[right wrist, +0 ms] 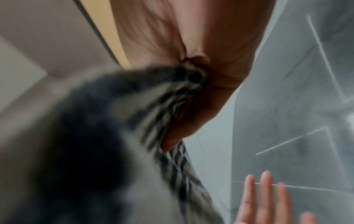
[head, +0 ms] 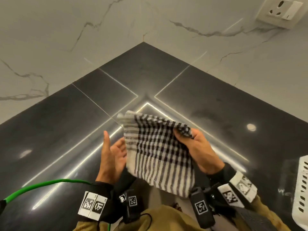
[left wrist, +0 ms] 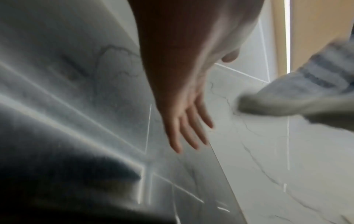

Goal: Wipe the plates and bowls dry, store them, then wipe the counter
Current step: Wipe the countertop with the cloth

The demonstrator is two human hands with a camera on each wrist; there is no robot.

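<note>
A glossy dark worktop (head: pixel 70 130) meets marble-tiled walls (head: pixel 50 30) in a corner, a socket (head: pixel 280 12) at 1 o'clock. The right grip (head: pixel 198 147) pinches the checked cloth (head: pixel 160 154) above it; the left grip (head: pixel 111 157), fingers straight, lies at the cloth's 9 o'clock edge.

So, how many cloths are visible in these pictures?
1. The checked cloth is above the dark counter, gripped at its far corner by the right hand. The open left hand is beside it. Others may lie out of view.
</note>
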